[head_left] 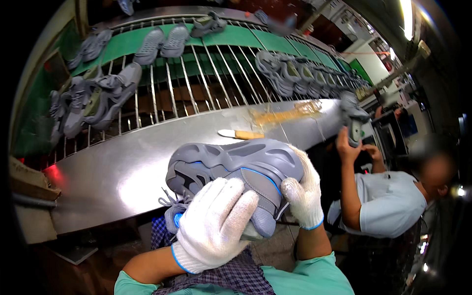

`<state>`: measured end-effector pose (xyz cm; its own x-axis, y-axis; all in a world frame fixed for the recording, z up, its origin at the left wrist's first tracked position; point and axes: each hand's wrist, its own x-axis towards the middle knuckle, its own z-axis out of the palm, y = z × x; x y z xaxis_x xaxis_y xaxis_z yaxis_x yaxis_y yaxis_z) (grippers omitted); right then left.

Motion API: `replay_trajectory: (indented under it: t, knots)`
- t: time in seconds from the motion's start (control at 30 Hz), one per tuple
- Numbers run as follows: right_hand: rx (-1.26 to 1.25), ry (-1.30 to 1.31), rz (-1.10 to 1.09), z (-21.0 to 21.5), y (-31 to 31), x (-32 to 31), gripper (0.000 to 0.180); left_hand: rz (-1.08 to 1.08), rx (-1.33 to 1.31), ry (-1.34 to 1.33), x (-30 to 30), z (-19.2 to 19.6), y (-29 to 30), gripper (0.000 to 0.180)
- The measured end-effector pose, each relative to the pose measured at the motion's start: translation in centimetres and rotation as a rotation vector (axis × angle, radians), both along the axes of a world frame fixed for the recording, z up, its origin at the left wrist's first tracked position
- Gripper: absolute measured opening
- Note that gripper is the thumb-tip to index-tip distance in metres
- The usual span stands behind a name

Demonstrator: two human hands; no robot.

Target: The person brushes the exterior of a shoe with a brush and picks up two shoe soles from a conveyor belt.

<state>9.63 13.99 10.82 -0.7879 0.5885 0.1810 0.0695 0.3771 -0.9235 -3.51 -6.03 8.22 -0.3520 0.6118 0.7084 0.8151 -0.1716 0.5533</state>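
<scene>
A grey sneaker (246, 162) is held tilted on its side over the near edge of the metal bench, its chunky sole turned up and away from me. My right hand (306, 189), in a white knit glove, grips its right end, thumb on the near side and the other fingers mostly behind the sole. My left hand (211, 221), gloved alike, lies across the upper with its fingers close together and holds the shoe from the near side. Laces dangle at the left, beside a bright blue spot. Thin blue lines follow the seam between sole and upper.
Beyond the shoe, a knife-like tool (241, 133) with a yellowish handle lies on the metal bench (98, 182). Brown tape (285, 115) sticks to the bench. Several grey sneakers (300, 76) stand on the roller rack behind. At right, a co-worker (388, 201) holds another shoe (355, 118).
</scene>
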Motion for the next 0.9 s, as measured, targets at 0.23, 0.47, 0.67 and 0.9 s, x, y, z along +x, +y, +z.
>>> replay_trajectory:
  t: [0.23,0.47,0.67,0.9]
  knots:
    - [0.091,-0.297,0.005,2.2,-0.6,-0.2,0.063,-0.041,0.022,0.081,-0.1,-1.7,0.3,0.048]
    - [0.272,-0.53,0.121,3.4,-1.0,-0.8,0.062,-0.058,0.024,0.176,-0.6,-2.7,-0.2,0.045]
    - [0.358,-0.716,0.213,1.9,-1.2,-1.0,0.065,-0.13,-0.102,0.256,-0.2,-3.6,-1.1,0.037]
    - [0.282,-0.834,0.314,-2.4,-2.9,-2.0,0.07,-0.154,-0.175,0.366,-0.3,-6.0,-3.8,0.031]
